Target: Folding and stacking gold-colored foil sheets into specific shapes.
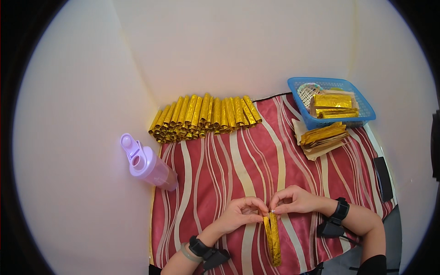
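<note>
A narrow folded piece of gold foil paper [275,243] stands out lengthwise toward me, its two long edges parted by a dark gap. At its far end, my left hand [239,213] pinches the left edge between thumb and fingertips. My right hand [297,200] pinches the same end from the right, where a small pale bit shows at the fingertips. Both hands are just above the striped cloth, with the fingertips almost touching. Whether the paper's near end rests on the cloth, I cannot tell.
Several gold foil paper rolls [201,114] are stacked at the far left. A lilac bottle [149,165] stands at the left edge. Gold paper sheets [323,137] lie before a blue basket [300,117] holding more. A black flat object [383,178] lies on the red striped cloth [208,183].
</note>
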The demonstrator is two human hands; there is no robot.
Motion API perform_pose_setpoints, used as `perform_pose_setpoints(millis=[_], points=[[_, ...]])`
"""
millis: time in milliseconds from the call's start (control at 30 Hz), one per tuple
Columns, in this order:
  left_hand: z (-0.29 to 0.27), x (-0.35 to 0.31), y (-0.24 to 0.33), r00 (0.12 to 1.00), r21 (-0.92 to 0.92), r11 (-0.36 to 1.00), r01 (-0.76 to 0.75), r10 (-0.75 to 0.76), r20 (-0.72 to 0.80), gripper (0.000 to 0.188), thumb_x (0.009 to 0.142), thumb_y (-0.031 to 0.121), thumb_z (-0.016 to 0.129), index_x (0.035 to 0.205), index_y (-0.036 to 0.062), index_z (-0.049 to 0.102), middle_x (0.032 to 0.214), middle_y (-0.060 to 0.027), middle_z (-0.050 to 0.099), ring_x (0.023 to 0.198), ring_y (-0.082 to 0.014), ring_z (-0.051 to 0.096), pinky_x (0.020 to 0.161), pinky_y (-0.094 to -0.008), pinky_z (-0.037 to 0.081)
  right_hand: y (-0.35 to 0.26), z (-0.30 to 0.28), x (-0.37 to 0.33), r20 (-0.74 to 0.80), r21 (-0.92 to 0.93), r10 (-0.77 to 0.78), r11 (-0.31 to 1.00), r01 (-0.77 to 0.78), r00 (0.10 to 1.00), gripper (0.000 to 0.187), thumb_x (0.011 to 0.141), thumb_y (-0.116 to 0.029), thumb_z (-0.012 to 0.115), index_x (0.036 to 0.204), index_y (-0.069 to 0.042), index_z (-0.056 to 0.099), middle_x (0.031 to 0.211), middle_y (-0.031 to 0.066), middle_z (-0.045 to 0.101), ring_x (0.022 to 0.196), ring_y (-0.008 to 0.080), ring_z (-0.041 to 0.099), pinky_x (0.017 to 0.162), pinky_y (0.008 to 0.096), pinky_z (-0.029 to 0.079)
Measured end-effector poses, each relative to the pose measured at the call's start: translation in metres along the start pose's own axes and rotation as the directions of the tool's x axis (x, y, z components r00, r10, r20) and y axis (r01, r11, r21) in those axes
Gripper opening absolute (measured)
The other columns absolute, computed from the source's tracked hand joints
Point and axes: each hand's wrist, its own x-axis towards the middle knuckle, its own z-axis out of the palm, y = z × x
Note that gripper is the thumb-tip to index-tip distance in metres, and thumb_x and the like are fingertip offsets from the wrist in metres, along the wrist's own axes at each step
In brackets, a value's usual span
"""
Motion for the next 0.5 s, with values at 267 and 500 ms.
perform_pose_setpoints(millis=[267,500], points=[[-0.0030,0.0001,-0.0011,0.998,0.035,0.998,0.047,-0.046,-0.032,0.025,0.078,-0.005,0.070,0.099,0.0004,0.058,0.098,-0.0080,0.060,0.093,-0.0145,0.060,0.085,-0.0271,0.049,-0.0006,-0.0002,0.0005,0.014,-0.014,0.033,0.999,-0.033,0.999,0.013,0.091,-0.007,0.061,0.099,0.003,0.062,0.091,0.0052,0.062,0.081,0.0109,0.060,0.074,0.0245,0.048],[-0.0031,0.0014,-0.0014,1.000,0.098,0.995,-0.008,0.010,-0.024,0.017,0.077,-0.004,0.071,0.091,-0.0006,0.061,0.095,-0.0082,0.060,0.090,-0.0152,0.060,0.083,-0.0268,0.048,0.0053,-0.0021,0.0007,0.038,-0.015,-0.010,1.000,0.011,0.999,0.017,0.093,-0.012,0.060,0.101,0.003,0.061,0.089,0.0040,0.063,0.080,0.0096,0.062,0.074,0.0229,0.051]])
